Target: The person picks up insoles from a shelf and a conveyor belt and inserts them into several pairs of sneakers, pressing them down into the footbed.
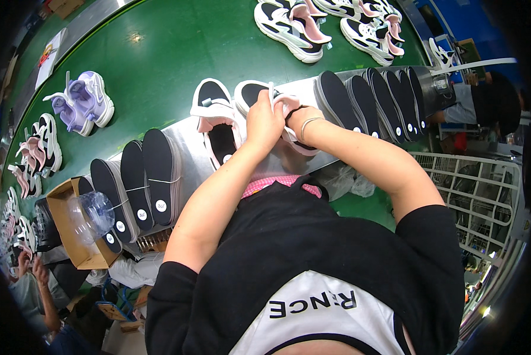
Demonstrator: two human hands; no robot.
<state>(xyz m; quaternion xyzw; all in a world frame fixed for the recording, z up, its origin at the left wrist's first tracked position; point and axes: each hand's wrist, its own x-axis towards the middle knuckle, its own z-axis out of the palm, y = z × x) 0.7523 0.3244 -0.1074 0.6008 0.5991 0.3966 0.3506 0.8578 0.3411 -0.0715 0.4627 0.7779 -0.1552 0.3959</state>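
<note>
A white, black and pink sneaker [249, 90] lies in front of me, toe pointing away. My left hand [265, 121] grips its upper near the tongue and laces. Into the shoe's opening reaches my right hand [304, 120], a bracelet on its wrist; its fingers are hidden inside, so I cannot tell whether they hold anything. Just left of it stands a matching sneaker [212, 94], its opening toward me, with a black insole [222, 140] showing inside. Neither hand touches that one.
Stacks of black insoles stand to the right [336, 97] and left [162, 168] along the metal ledge [188, 142]. An open cardboard box [94, 257] with clear plastic is at left. Purple sneakers [88, 100] and more pink-white pairs [289, 29] sit on the green belt [171, 53].
</note>
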